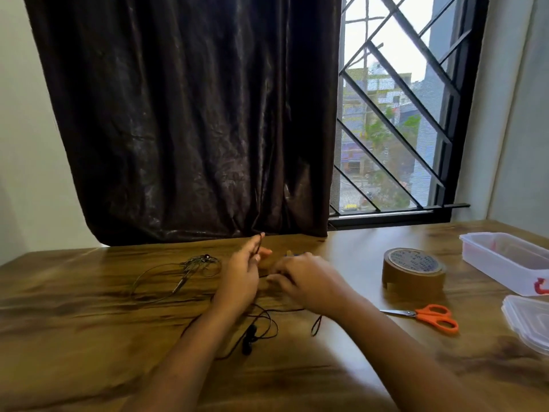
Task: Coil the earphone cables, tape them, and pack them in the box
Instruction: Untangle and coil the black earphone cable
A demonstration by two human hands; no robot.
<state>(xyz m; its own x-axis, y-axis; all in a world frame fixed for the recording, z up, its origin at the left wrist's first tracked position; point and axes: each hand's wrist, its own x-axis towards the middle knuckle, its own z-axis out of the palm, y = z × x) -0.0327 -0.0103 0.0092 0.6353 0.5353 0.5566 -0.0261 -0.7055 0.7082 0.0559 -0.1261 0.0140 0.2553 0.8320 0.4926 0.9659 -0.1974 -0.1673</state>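
A black earphone cable [269, 318] lies loose on the wooden table [89, 337], its two earbuds [249, 339] near my left forearm. My left hand [242, 273] pinches a loop of this cable between thumb and fingers, raised above the table. My right hand [303, 279] is blurred just right of it, fingers curled at the same cable. A second, grey earphone cable [181, 275] lies in loose loops to the left. A brown tape roll [413, 272] stands at the right. The clear plastic box [505, 261] sits open at the far right.
Orange-handled scissors [427, 317] lie in front of the tape roll. The box's clear lid [527, 319] rests at the right edge. A dark curtain [184, 114] and a barred window [392, 114] stand behind the table's far edge.
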